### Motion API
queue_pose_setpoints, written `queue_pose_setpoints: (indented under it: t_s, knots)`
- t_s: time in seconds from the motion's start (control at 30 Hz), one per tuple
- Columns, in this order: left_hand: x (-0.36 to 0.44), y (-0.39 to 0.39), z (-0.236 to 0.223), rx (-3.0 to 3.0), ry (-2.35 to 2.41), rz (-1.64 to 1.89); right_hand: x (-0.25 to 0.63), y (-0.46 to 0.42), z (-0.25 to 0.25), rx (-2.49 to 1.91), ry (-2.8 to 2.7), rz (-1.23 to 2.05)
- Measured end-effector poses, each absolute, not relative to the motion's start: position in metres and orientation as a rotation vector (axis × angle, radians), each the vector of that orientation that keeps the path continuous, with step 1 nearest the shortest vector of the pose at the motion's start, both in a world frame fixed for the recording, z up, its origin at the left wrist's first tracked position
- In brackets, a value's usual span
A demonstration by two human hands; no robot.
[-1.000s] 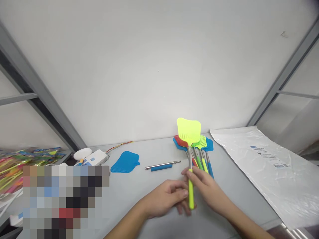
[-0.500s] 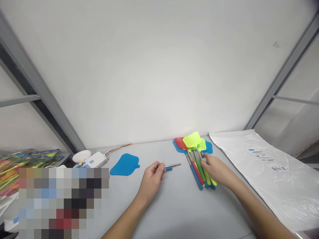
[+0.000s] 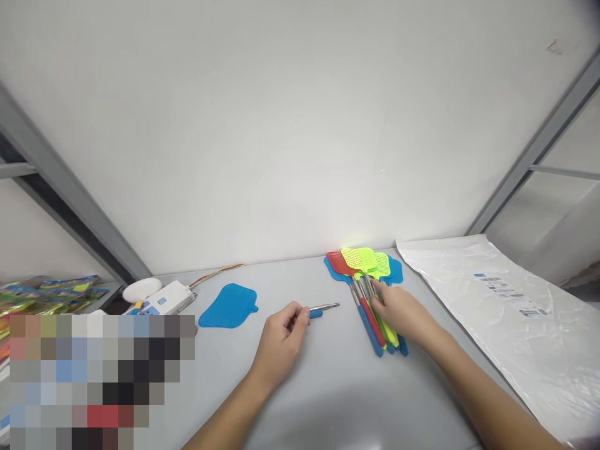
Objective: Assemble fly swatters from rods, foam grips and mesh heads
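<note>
My left hand (image 3: 285,331) is closed over the grey table. Out of its fingertips points a thin silver rod (image 3: 328,306), with a short blue piece (image 3: 315,314) just below it; they look like parts of a fly swatter handle. My right hand (image 3: 396,306) is closed around metal shafts in a fanned pile of fly swatters (image 3: 363,300), though its fingers hide which ones. Their mesh heads are red, yellow and blue, and their coloured grips point toward me. To the left of my left hand, a loose blue swatter head (image 3: 229,306) lies flat on the table.
A large white plastic package (image 3: 487,300) with printed labels covers the table's right side. On the left are a white power strip (image 3: 171,297), a round white object (image 3: 142,289), thin coloured wires and colourful packets (image 3: 56,290). A white wall (image 3: 300,156) rises behind the table.
The view has shifted slightly. My right hand and the yellow swatter have moved a little within the pile, and a green grip is now mostly hidden. My left hand keeps its hold.
</note>
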State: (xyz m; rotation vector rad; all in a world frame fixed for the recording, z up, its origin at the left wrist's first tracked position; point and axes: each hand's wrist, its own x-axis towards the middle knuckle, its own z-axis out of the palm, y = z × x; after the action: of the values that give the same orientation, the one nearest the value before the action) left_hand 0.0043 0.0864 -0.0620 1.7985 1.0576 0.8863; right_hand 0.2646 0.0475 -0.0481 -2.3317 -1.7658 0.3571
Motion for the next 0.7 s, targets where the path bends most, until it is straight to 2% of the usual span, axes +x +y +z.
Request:
queue_pose_setpoints:
  t_s: [0.7]
  knots:
    - [0.0051, 0.0803, -0.0612, 2.098, 0.975, 0.890, 0.2583, 0.0393, -0.0482, -2.314, -1.759, 0.261]
